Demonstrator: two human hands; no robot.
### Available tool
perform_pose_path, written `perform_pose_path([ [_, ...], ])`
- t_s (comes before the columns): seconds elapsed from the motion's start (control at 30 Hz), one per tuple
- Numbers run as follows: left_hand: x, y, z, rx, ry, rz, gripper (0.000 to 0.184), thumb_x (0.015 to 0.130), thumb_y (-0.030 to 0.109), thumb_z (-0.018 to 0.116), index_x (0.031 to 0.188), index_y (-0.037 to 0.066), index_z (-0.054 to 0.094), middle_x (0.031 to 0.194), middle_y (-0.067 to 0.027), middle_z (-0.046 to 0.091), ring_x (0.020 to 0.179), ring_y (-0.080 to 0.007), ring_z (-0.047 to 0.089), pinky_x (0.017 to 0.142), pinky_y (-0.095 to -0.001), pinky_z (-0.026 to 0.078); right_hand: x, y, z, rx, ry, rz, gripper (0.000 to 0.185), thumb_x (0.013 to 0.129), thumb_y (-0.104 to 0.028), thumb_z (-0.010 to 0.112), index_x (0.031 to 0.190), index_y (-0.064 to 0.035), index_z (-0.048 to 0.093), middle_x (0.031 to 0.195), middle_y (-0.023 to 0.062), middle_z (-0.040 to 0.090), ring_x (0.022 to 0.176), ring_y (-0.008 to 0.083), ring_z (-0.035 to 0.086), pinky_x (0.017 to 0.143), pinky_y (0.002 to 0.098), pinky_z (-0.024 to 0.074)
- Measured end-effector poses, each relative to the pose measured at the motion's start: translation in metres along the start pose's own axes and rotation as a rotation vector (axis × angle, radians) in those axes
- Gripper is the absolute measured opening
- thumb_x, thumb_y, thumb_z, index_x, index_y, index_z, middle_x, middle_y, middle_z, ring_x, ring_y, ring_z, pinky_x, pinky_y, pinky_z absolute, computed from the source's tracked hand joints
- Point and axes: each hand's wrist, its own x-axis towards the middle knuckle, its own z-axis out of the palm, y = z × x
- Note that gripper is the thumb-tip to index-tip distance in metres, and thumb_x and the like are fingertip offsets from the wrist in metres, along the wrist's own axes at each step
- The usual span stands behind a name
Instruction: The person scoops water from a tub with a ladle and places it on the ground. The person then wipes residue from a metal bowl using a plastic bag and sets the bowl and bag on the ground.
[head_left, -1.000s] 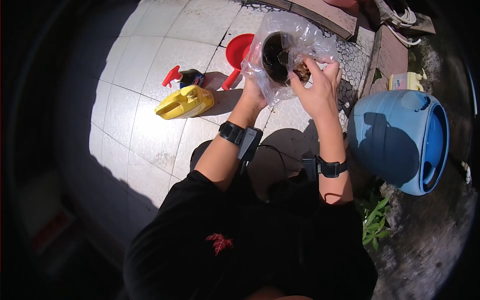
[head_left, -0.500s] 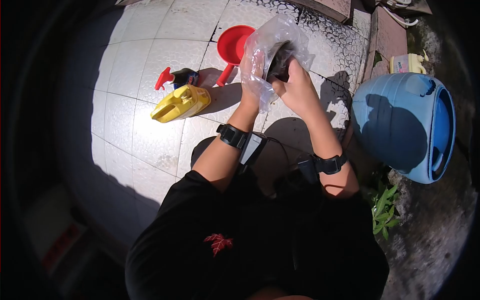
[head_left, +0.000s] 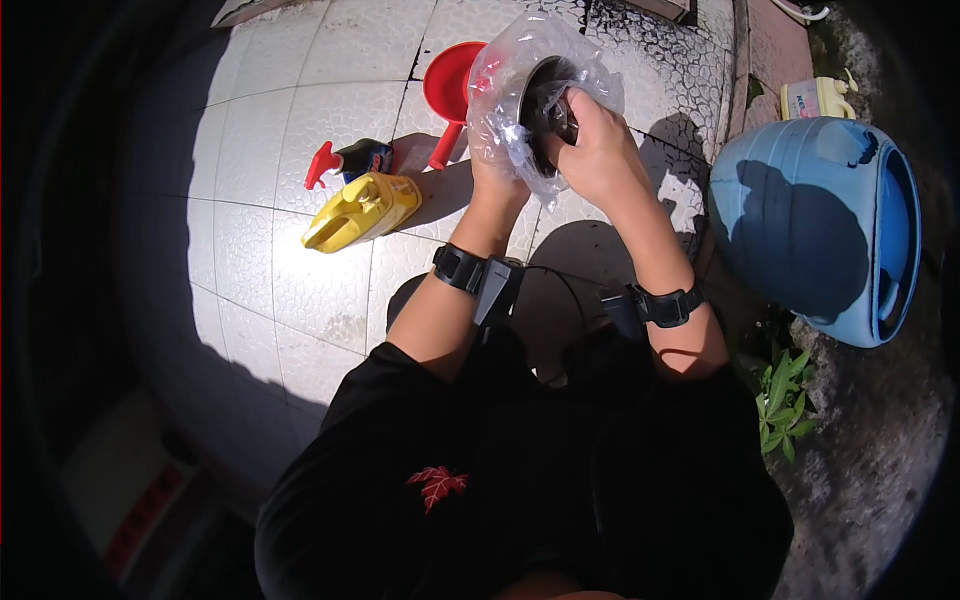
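Observation:
A crinkled clear plastic bag (head_left: pixel 500 75) is wrapped around a dark, round, bowl-like object (head_left: pixel 543 90) with a shiny rim. My left hand (head_left: pixel 495 165) is closed around the bag from its left side, its fingers mostly behind the plastic. Thumb and fingers of my right hand (head_left: pixel 603 155) are curled in at the open side of the dark object. What exactly they pinch inside it is in shadow and hard to make out. Just left of the bag lies a red dipper (head_left: pixel 447 85) with its handle pointing toward me.
On the pale tiled floor (head_left: pixel 320 310), a yellow jug (head_left: pixel 365 212) stands beside a dark spray bottle (head_left: pixel 365 158) with a red trigger. To the right, a blue plastic barrel (head_left: pixel 790 220) lies on its side. Behind it is a pale yellow jug (head_left: pixel 815 98); a green plant (head_left: pixel 785 400) grows nearby.
Both hands, with the bag and dark object, have shifted slightly up and left in view. The dark object's opening faces me more, and the right fingers sit further into it.

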Motion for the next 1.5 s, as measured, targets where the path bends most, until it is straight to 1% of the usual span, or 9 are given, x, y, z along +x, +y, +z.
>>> perform_pose_path([
  [0.2, -0.006, 0.010, 0.018, -0.129, -0.063, -0.038, 0.040, 0.092, 0.029, 0.046, 0.121, 0.001, 0.049, 0.111, -0.0109, 0.060, 0.097, -0.0203, 0.060, 0.086, -0.0327, 0.049, -0.001, -0.003, -0.009, -0.274, -0.029, -0.064, 0.037, 0.073, -0.012, 0.064, 0.105, 0.0010, 0.052, 0.095, 0.0239, 0.061, 0.090, 0.0413, 0.057, 0.081, 0.0416, 0.0457],
  [0.33, -0.006, 0.007, 0.016, 0.379, -0.118, 0.185, 0.037, 0.092, 0.027, 0.048, 0.116, 0.000, 0.053, 0.107, -0.0104, 0.061, 0.094, -0.0172, 0.060, 0.083, -0.0311, 0.049, -0.005, -0.003, -0.012, -0.337, -0.102, -0.126, 0.041, 0.072, -0.015, 0.065, 0.108, -0.0003, 0.053, 0.098, 0.0224, 0.061, 0.096, 0.0394, 0.056, 0.086, 0.0430, 0.0428],
  [0.5, -0.001, 0.009, 0.014, -0.020, -0.047, -0.100, 0.035, 0.092, 0.031, 0.048, 0.111, 0.004, 0.056, 0.104, -0.0074, 0.062, 0.093, -0.0175, 0.060, 0.081, -0.0306, 0.050, -0.008, 0.000, -0.003, -0.409, 0.185, -0.454, 0.036, 0.073, -0.014, 0.061, 0.109, -0.0064, 0.058, 0.102, 0.0158, 0.061, 0.106, 0.0323, 0.052, 0.099, 0.0463, 0.0300],
  [0.8, -0.015, 0.007, 0.017, -0.157, 0.105, -0.324, 0.036, 0.092, 0.033, 0.046, 0.112, 0.004, 0.054, 0.105, -0.0102, 0.061, 0.096, -0.0210, 0.060, 0.080, -0.0336, 0.051, -0.007, -0.020, -0.027, -0.190, -0.417, -0.118, 0.029, 0.075, -0.012, 0.059, 0.102, -0.0037, 0.061, 0.104, 0.0204, 0.058, 0.089, 0.0392, 0.056, 0.077, 0.0434, 0.0472],
  [0.9, -0.017, 0.001, 0.017, -0.219, 0.094, -0.357, 0.036, 0.093, 0.033, 0.044, 0.113, 0.005, 0.054, 0.106, -0.0101, 0.061, 0.097, -0.0221, 0.060, 0.082, -0.0346, 0.051, -0.006, -0.003, -0.019, -0.167, -0.240, -0.285, 0.032, 0.075, -0.014, 0.060, 0.106, -0.0047, 0.058, 0.096, 0.0201, 0.060, 0.087, 0.0388, 0.057, 0.076, 0.0432, 0.0461],
  [1.0, -0.012, 0.005, 0.016, -0.117, 0.088, -0.217, 0.036, 0.093, 0.033, 0.048, 0.113, 0.004, 0.055, 0.103, -0.0080, 0.061, 0.092, -0.0180, 0.060, 0.083, -0.0319, 0.049, -0.011, 0.004, -0.017, -0.247, 0.007, -0.471, 0.041, 0.074, -0.014, 0.064, 0.113, -0.0053, 0.054, 0.095, 0.0199, 0.061, 0.085, 0.0387, 0.058, 0.076, 0.0426, 0.0456],
  [1.23, -0.011, 0.009, 0.007, 0.389, -0.110, 0.190, 0.031, 0.089, 0.021, 0.050, 0.108, -0.002, 0.058, 0.106, -0.0101, 0.060, 0.094, -0.0166, 0.058, 0.083, -0.0286, 0.045, -0.015, 0.005, -0.014, -0.217, -0.197, -0.339, 0.042, 0.072, -0.004, 0.061, 0.114, -0.0044, 0.054, 0.104, 0.0188, 0.057, 0.093, 0.0362, 0.056, 0.082, 0.0422, 0.0459],
  [1.43, -0.005, 0.023, 0.015, 0.418, -0.189, 0.117, 0.037, 0.088, 0.032, 0.057, 0.105, -0.001, 0.056, 0.098, -0.0070, 0.058, 0.091, -0.0160, 0.054, 0.083, -0.0289, 0.042, -0.007, 0.020, -0.018, 0.072, -0.319, -0.114, 0.048, 0.071, 0.004, 0.055, 0.118, -0.0019, 0.049, 0.102, 0.0168, 0.058, 0.091, 0.0248, 0.059, 0.073, 0.0313, 0.0498],
  [1.5, 0.001, 0.027, 0.009, 0.794, -0.182, 0.358, 0.037, 0.088, 0.030, 0.060, 0.106, -0.001, 0.055, 0.095, -0.0061, 0.057, 0.091, -0.0154, 0.053, 0.081, -0.0278, 0.042, -0.007, 0.044, -0.002, 1.073, -0.110, 0.195, 0.047, 0.075, 0.007, 0.054, 0.121, 0.0010, 0.046, 0.106, 0.0110, 0.058, 0.094, 0.0176, 0.058, 0.078, 0.0272, 0.0485],
])
